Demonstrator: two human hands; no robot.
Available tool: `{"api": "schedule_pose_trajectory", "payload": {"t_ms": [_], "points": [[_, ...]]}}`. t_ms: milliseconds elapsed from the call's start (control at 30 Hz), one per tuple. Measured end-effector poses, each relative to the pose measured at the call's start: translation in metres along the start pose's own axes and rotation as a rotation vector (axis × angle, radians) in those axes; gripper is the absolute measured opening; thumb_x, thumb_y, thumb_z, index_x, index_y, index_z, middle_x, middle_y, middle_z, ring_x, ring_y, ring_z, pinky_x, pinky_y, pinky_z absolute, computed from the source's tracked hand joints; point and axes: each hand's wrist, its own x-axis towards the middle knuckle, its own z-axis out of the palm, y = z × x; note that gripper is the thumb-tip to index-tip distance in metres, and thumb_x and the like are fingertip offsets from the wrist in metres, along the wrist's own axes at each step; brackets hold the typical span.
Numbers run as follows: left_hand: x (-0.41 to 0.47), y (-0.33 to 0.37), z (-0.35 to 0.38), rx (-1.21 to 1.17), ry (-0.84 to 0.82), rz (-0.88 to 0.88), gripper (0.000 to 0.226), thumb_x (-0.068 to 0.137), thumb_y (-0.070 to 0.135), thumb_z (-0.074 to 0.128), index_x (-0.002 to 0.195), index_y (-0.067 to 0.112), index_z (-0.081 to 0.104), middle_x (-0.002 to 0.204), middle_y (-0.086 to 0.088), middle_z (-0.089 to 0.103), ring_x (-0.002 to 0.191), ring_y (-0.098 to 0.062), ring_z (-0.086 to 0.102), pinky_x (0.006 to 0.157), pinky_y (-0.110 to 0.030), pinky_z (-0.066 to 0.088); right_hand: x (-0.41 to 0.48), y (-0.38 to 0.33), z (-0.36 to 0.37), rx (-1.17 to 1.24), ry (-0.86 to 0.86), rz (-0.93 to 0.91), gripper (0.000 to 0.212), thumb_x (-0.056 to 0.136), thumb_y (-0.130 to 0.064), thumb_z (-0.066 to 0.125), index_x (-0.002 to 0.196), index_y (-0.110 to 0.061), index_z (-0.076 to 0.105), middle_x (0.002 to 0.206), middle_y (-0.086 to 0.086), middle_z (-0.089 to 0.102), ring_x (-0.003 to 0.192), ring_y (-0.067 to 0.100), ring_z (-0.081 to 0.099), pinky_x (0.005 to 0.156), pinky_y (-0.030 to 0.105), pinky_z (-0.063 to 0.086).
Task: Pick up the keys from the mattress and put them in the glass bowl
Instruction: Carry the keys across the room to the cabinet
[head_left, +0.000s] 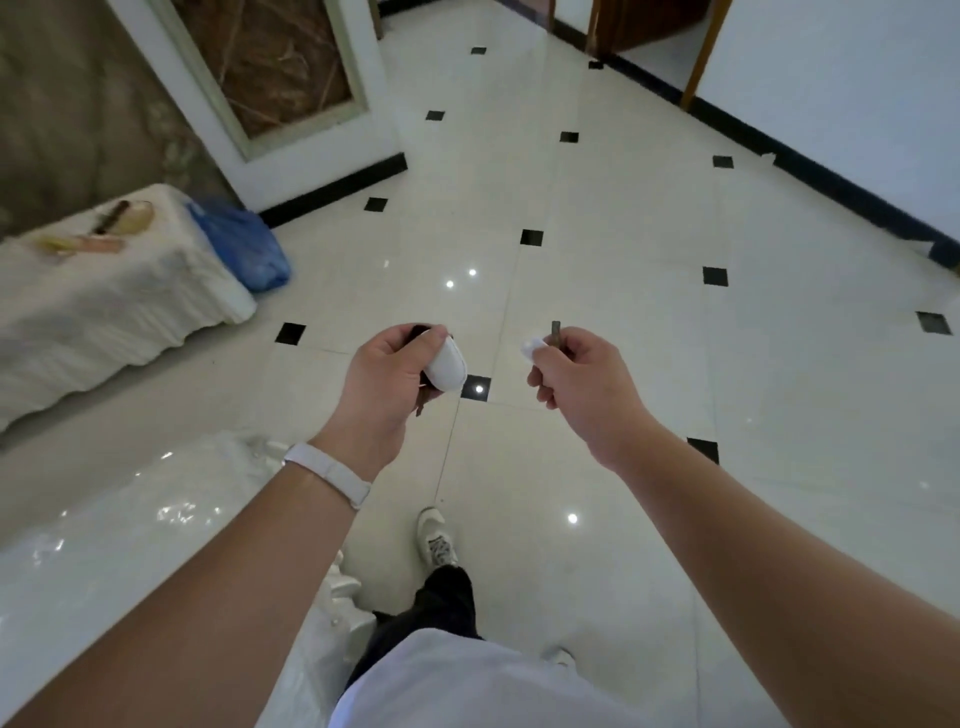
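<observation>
My left hand (387, 374) is closed around a white key fob (447, 366), with a dark piece showing above and below the fist. In my right hand (576, 376) I pinch a key (556, 332) whose dark metal blade points up beside a small white tag. Both hands are held out over the tiled floor, about chest width apart. No glass bowl is in view. A white-sheeted mattress (104, 312) lies at the left, well away from both hands.
A blue plastic bag (244, 244) leans against the mattress end. Blurred small items (104, 228) lie on the mattress. A glossy plastic-wrapped white surface (104, 519) sits at lower left. White floor tiles (623, 312) with black insets stretch ahead; walls with dark skirting at right.
</observation>
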Motion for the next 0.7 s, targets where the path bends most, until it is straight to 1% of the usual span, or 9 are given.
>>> {"api": "schedule_pose_trajectory", "payload": {"t_ms": [67, 133, 200, 267, 367, 467, 567, 633, 700], "points": [[0.027, 0.004, -0.017, -0.008, 0.021, -0.01, 0.009, 0.083, 0.028, 0.069, 0.076, 0.024, 0.074, 0.092, -0.008, 0.07, 0.068, -0.014, 0.062, 0.056, -0.031, 0.042, 0.025, -0.009, 0.023, -0.025, -0.013, 0.0, 0.037, 0.085, -0.036, 0.062, 0.08, 0.0, 0.054, 0.062, 0.0, 0.061, 0.053, 0.015, 0.052, 0.058, 0.037, 0.043], [0.059, 0.012, -0.036, -0.021, 0.033, -0.021, 0.009, 0.082, 0.03, 0.069, 0.078, 0.024, 0.074, 0.093, -0.009, 0.071, 0.069, -0.015, 0.061, 0.055, -0.031, 0.042, 0.053, -0.019, 0.047, -0.044, -0.015, 0.007, 0.036, 0.086, -0.035, 0.062, 0.081, 0.001, 0.055, 0.063, 0.001, 0.061, 0.051, 0.013, 0.054, 0.057, 0.035, 0.044], [0.095, 0.024, -0.057, -0.039, 0.047, -0.016, 0.011, 0.079, 0.033, 0.07, 0.08, 0.024, 0.075, 0.09, -0.005, 0.072, 0.068, -0.014, 0.062, 0.053, -0.028, 0.043, 0.082, -0.033, 0.072, -0.07, -0.02, 0.008, 0.034, 0.087, -0.033, 0.062, 0.081, 0.0, 0.057, 0.061, -0.002, 0.062, 0.049, 0.011, 0.055, 0.056, 0.032, 0.045], [0.129, 0.04, -0.079, -0.056, 0.053, -0.005, 0.01, 0.077, 0.036, 0.07, 0.077, 0.028, 0.076, 0.087, -0.002, 0.073, 0.069, -0.012, 0.064, 0.051, -0.026, 0.043, 0.112, -0.051, 0.099, -0.093, -0.034, -0.004, 0.032, 0.086, -0.034, 0.062, 0.078, -0.004, 0.058, 0.058, -0.007, 0.064, 0.05, 0.009, 0.056, 0.055, 0.028, 0.047], [0.173, 0.066, -0.111, -0.073, 0.068, 0.021, 0.012, 0.078, 0.035, 0.07, 0.079, 0.025, 0.076, 0.086, -0.003, 0.073, 0.068, -0.012, 0.063, 0.049, -0.025, 0.044, 0.151, -0.082, 0.14, -0.118, -0.059, -0.038, 0.031, 0.083, -0.038, 0.062, 0.074, -0.009, 0.059, 0.058, -0.008, 0.065, 0.051, 0.008, 0.057, 0.056, 0.028, 0.048], [0.209, 0.091, -0.143, -0.089, 0.085, 0.058, 0.01, 0.084, 0.032, 0.068, 0.081, 0.025, 0.076, 0.093, -0.005, 0.073, 0.074, -0.014, 0.065, 0.057, -0.029, 0.047, 0.184, -0.113, 0.181, -0.114, -0.092, -0.086, 0.032, 0.082, -0.037, 0.062, 0.076, -0.006, 0.059, 0.059, -0.008, 0.066, 0.051, 0.008, 0.057, 0.057, 0.03, 0.047], [0.233, 0.109, -0.174, -0.117, 0.135, 0.07, 0.011, 0.085, 0.029, 0.068, 0.078, 0.028, 0.076, 0.089, 0.0, 0.074, 0.074, -0.01, 0.068, 0.062, -0.029, 0.053, 0.207, -0.131, 0.222, -0.112, -0.138, -0.114, 0.033, 0.084, -0.034, 0.063, 0.08, -0.002, 0.059, 0.058, -0.007, 0.065, 0.051, 0.008, 0.057, 0.055, 0.027, 0.047], [0.246, 0.117, -0.194, -0.129, 0.171, 0.077, 0.011, 0.085, 0.029, 0.069, 0.077, 0.029, 0.077, 0.087, 0.001, 0.074, 0.075, -0.013, 0.067, 0.064, -0.03, 0.053, 0.221, -0.137, 0.247, -0.118, -0.184, -0.127, 0.034, 0.085, -0.034, 0.063, 0.081, 0.0, 0.059, 0.058, -0.007, 0.065, 0.051, 0.008, 0.057, 0.055, 0.026, 0.047], [0.259, 0.123, -0.214, -0.131, 0.223, 0.061, 0.01, 0.085, 0.029, 0.069, 0.079, 0.025, 0.075, 0.089, -0.002, 0.072, 0.077, -0.018, 0.064, 0.07, -0.036, 0.05, 0.236, -0.144, 0.27, -0.117, -0.225, -0.128, 0.034, 0.086, -0.034, 0.063, 0.08, 0.0, 0.058, 0.058, -0.007, 0.065, 0.051, 0.008, 0.057, 0.055, 0.026, 0.047]]}}
